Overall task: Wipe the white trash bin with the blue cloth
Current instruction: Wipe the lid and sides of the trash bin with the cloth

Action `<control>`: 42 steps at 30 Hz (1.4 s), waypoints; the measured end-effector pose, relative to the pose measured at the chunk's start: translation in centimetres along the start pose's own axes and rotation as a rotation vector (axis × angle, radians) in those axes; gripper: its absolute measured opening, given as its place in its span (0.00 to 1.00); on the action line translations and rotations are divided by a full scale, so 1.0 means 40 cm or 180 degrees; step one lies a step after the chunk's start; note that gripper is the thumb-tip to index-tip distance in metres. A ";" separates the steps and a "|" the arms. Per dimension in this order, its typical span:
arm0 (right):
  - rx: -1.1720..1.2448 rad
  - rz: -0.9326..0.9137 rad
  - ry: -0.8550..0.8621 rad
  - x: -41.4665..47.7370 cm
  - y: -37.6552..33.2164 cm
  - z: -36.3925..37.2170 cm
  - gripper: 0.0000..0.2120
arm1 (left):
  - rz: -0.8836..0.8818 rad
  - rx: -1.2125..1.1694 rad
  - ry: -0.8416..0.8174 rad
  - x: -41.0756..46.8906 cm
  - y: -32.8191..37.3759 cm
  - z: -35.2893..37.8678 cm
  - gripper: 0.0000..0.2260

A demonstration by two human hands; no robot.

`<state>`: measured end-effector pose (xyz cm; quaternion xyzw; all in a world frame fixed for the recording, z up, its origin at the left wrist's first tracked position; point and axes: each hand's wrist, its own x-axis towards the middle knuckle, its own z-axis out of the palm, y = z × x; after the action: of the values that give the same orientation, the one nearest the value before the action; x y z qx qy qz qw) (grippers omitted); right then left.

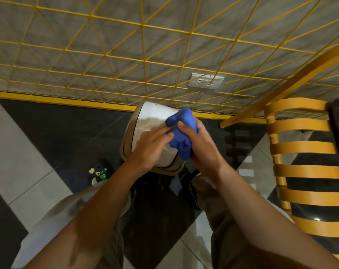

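Note:
The white trash bin (148, 121) stands on the floor against the wall, seen from above, with a beige rim around its lid. A bunched blue cloth (181, 131) sits over the lid's right side. My right hand (200, 146) is closed around the cloth from the right, thumb on top. My left hand (152, 146) lies over the lid's middle, its fingertips touching the left edge of the cloth; whether they pinch it is unclear. Both hands hide the near part of the lid.
A yellow wire grid (145, 61) covers the wall behind the bin, with a white socket (206, 81) in it. A yellow slatted chair (304, 164) stands at the right. A small dark patterned object (99, 171) lies on the tiled floor to the left. My legs are below.

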<state>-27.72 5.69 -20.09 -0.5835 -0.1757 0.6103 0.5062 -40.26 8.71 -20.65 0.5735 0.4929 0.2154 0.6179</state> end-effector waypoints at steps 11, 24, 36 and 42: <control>-0.3990 -0.1009 0.0655 0.172 -0.010 -0.013 0.21 | -0.0068 0.2576 0.0504 0.065 -0.103 -0.093 0.38; -0.4531 -0.0607 0.0313 0.328 -0.007 0.205 0.16 | 0.0260 0.2304 0.0654 0.075 -0.131 -0.090 0.41; -0.4074 -0.1125 0.0801 0.264 0.007 0.047 0.16 | 0.0013 0.2392 0.0633 0.067 -0.120 -0.084 0.38; -0.4138 -0.0042 0.0821 0.336 -0.037 0.093 0.18 | -0.0035 0.2321 0.0634 0.066 -0.120 -0.087 0.37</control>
<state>-27.82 18.76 -25.11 -0.8375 -0.4496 0.3022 0.0718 -43.57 11.45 -25.51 0.7293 0.5980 0.0772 0.3234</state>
